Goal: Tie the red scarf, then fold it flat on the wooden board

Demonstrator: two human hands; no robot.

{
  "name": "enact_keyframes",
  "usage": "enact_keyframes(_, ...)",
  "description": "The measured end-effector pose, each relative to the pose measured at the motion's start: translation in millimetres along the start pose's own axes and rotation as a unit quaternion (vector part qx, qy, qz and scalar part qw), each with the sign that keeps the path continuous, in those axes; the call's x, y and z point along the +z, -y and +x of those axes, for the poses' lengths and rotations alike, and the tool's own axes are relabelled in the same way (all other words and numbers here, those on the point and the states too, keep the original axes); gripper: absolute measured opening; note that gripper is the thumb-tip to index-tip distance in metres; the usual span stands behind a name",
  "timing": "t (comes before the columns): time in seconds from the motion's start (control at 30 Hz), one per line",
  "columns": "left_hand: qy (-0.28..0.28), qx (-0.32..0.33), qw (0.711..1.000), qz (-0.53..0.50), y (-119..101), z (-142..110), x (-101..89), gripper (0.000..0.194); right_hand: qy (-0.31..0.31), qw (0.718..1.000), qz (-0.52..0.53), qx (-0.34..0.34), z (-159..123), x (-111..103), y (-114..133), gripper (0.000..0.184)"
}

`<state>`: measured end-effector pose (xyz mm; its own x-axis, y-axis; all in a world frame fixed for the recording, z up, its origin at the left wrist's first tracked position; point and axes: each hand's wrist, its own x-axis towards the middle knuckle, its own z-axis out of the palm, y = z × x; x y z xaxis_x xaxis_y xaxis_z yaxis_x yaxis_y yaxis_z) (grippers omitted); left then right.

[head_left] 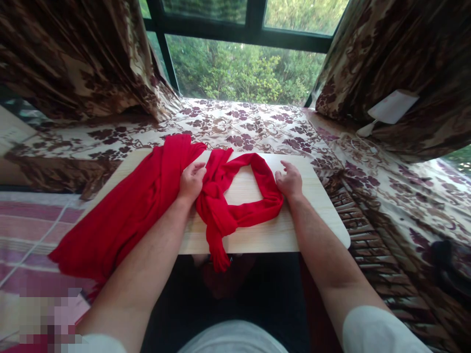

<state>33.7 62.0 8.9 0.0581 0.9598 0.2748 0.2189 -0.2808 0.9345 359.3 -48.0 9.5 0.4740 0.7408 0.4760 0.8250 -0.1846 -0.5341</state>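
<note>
Red scarf (222,213) lies knotted and looped between my loosely curled left (192,181) and right hands (289,180) on the table (265,240).

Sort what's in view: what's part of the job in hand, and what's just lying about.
In use:
- red fabric, partly looped and knotted
- left hand and right hand
- pale table

Lying about:
- white lamp
- dark object, right edge, unclear
- pink striped cloth

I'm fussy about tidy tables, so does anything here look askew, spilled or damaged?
Nothing looks spilled or damaged. Mildly untidy, perhaps: the tail of the knotted red fabric loop dangles past the near edge of the pale wooden table, and the broad red fabric droops off its left side.
</note>
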Motion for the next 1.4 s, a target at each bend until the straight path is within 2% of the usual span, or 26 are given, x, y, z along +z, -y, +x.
enact_keyframes(0.13,0.036,0.019,0.999,-0.004,-6.9,-5.2,0.1,0.038,-0.019,0.999,0.035,0.009,1.4,0.7,-1.7,0.056)
enact_keyframes(0.5,0.073,0.024,0.997,0.016,-19.2,-12.4,-0.3,0.031,-0.029,0.994,0.073,0.077,3.6,-0.7,-5.2,0.042)
enact_keyframes(0.77,0.08,0.042,0.995,0.034,-21.9,-12.1,-2.2,0.029,-0.035,0.991,0.089,0.089,4.3,-1.8,-4.4,0.04)
enact_keyframes(1.03,0.077,0.027,0.995,0.052,-21.5,-12.6,-3.4,0.034,-0.04,0.99,0.097,0.096,4.8,-2.2,-6.1,0.041)
enact_keyframes(1.13,0.077,0.028,0.995,0.056,-20.9,-12.2,-3.3,0.035,-0.045,0.99,0.097,0.087,4.6,-0.6,-8.8,0.039)
enact_keyframes(1.23,0.081,0.032,0.994,0.065,-18.8,-10.7,-2.1,0.033,-0.071,0.993,0.086,0.04,6.0,-2.3,-6.1,0.036)
enact_keyframes(1.33,0.083,0.045,0.993,0.073,-15.7,-8.9,-0.1,0.03,-0.093,0.992,0.089,-0.016,6.6,-12.0,13.2,0.031)
enact_keyframes(1.4,0.082,0.055,0.992,0.077,-14.1,-8.0,1.1,0.029,-0.068,0.991,0.109,-0.039,2.4,-23.0,37.7,0.025)
